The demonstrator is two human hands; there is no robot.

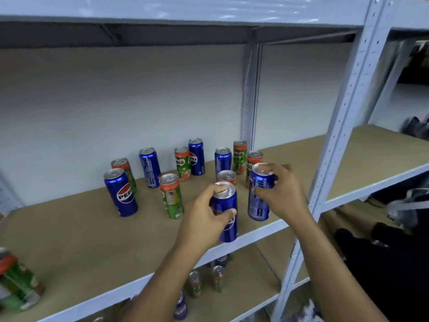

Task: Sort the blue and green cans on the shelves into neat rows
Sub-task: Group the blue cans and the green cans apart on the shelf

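Right now both hands each hold a blue can at the front edge of the middle shelf (97, 247). The left hand (204, 214) has its grip wrapped around a blue Pepsi can (226, 212), thumb across the label, fingers over the rim. The right hand (282, 194) pinches another blue can (260, 194) by its upper part, fingertips on the lid. Behind them, blue and green cans stand upright and mixed, among them a Pepsi can (120, 194) at the left and a green can (172, 196) beside it. More cans stand on the lower shelf (269, 275).
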